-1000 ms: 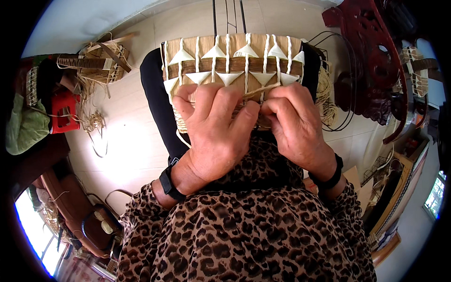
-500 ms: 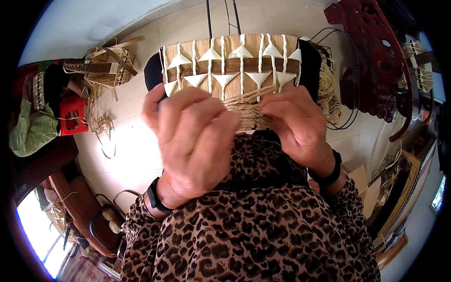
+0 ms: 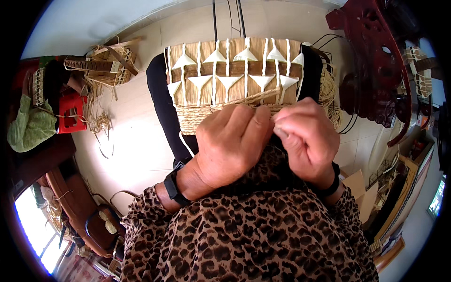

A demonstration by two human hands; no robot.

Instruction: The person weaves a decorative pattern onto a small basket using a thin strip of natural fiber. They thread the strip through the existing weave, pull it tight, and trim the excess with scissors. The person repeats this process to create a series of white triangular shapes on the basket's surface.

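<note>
Curling over the near corded rows point(image 3: 195, 118) of a woven panel point(image 3: 239, 91), the left hand point(image 3: 230, 143) hides its fingertips; I cannot tell its grip. Just beside it, the right hand point(image 3: 310, 140) has thumb and fingers pinched together. The panel lies across dark-clad legs point(image 3: 162, 103), white triangles point(image 3: 261, 82) beyond the hands. Farther off, a red stool point(image 3: 77, 103) stands on the floor point(image 3: 127, 122).

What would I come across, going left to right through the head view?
Crumpled light-green bundle → red plastic stool → black-clothed left leg → bare left hand → bare right hand → dark-red carved wooden furniture.
</note>
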